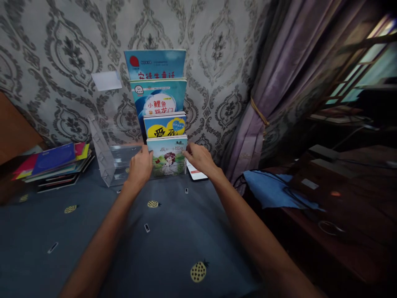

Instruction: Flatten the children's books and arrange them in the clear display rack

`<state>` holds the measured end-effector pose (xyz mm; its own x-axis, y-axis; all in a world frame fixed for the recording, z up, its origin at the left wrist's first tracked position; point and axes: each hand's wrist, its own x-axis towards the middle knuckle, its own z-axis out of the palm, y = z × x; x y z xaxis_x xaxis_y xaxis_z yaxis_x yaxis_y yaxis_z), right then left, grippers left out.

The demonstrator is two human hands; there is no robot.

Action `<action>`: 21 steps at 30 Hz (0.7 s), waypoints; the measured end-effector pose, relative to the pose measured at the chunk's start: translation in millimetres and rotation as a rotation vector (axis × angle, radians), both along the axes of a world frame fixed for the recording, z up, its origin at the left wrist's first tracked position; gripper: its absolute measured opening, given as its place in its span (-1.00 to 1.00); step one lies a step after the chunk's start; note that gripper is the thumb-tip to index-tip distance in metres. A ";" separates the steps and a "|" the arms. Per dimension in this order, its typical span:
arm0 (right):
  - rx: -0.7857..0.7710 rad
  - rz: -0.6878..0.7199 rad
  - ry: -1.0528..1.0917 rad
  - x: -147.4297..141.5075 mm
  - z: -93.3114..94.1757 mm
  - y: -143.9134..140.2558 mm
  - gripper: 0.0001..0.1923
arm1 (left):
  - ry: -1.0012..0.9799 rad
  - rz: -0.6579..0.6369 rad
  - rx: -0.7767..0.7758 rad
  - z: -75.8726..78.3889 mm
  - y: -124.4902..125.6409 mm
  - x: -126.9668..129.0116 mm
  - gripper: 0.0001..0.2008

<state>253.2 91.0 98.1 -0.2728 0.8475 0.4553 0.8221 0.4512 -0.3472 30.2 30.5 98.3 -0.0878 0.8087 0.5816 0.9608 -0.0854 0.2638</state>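
Note:
A small green book (pixel 168 160) with a girl on its cover stands upright at the front of a clear tiered rack (pixel 102 155). My left hand (pixel 141 164) is closed on the book's left edge. At its upper right edge, my right hand (pixel 198 156) pinches with thumb and fingers. Stepped up behind it stand a blue and yellow book (pixel 164 125), a teal book (pixel 159 97) and a taller blue book (pixel 155 64). The left part of the rack holds no books. The lower rack beneath the green book is partly hidden.
Left of the rack lies a pile of books and folders (pixel 58 161). A phone (pixel 197 174) lies under my right hand. The table has a blue cloth (pixel 173 248) with pineapple prints. Wallpaper stands behind, and a tied curtain (pixel 248 136) hangs right, near a blue cloth piece (pixel 269 190) and cables.

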 end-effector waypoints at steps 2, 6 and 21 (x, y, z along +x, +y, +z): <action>-0.026 -0.043 -0.009 -2.5 3.2 -2.8 -0.76 | 0.026 0.029 -0.035 2.7 -1.6 1.9 -0.79; -0.068 -0.060 -0.038 -7.8 10.6 -8.4 -0.72 | 0.091 0.089 -0.119 7.4 -3.7 4.8 -0.77; -0.089 -0.086 -0.093 -12.3 18.4 -13.9 -0.72 | 0.099 0.072 -0.155 5.8 -3.8 6.3 -0.77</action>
<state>240.8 77.1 116.4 -0.2350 0.9054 0.3536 0.8869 0.3486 -0.3031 36.5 26.8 104.1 -0.0975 0.8829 0.4594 0.9848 0.0189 0.1726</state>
